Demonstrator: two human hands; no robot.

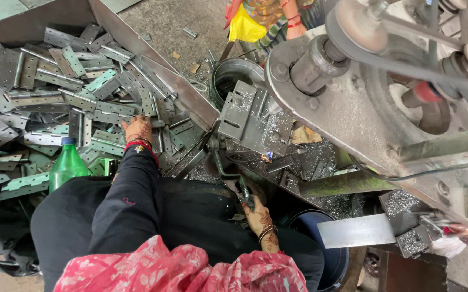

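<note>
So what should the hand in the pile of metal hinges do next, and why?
Probably close its fingers on one hinge and lift it out. The left hand lies flat on the hinge pile, holding nothing, while the right hand grips the lever by the machine.
</note>
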